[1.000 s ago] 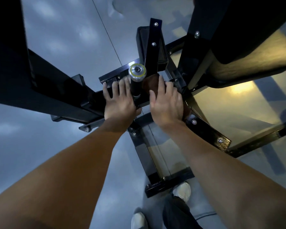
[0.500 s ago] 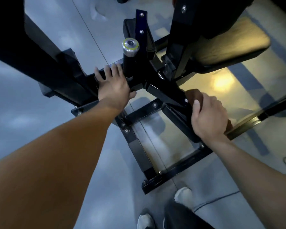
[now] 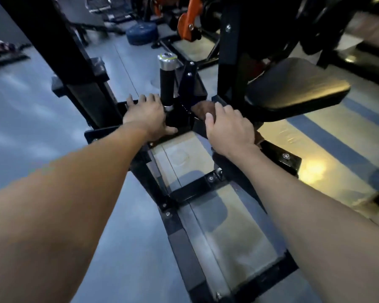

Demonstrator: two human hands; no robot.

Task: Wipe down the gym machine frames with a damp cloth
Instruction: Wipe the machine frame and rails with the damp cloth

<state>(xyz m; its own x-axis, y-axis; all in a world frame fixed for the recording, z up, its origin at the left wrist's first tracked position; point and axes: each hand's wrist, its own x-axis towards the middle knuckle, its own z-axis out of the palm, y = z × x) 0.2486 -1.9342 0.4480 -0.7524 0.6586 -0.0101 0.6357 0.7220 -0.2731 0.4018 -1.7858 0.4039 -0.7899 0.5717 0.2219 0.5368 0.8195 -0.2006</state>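
Note:
A black steel gym machine frame (image 3: 190, 189) spreads across the floor below me. My left hand (image 3: 146, 115) lies flat with fingers spread on a frame bar, just left of an upright black post with a silver cap (image 3: 167, 80). My right hand (image 3: 229, 127) presses a dark brown cloth (image 3: 202, 109) onto the sloping frame bar under the black padded seat (image 3: 293, 89). Most of the cloth is hidden under that hand; one end pokes out past the fingers.
A thick black upright (image 3: 74, 68) rises at the left. Other machines, an orange part (image 3: 187, 22) and a blue weight plate (image 3: 141, 33) stand at the back. Grey floor lies open at the left; a lit yellowish floor patch (image 3: 311, 169) is at the right.
My right hand slid the cloth back up the sloping bar toward the post, after sliding down it earlier. The left hand stayed on its bar. My view has tilted up.

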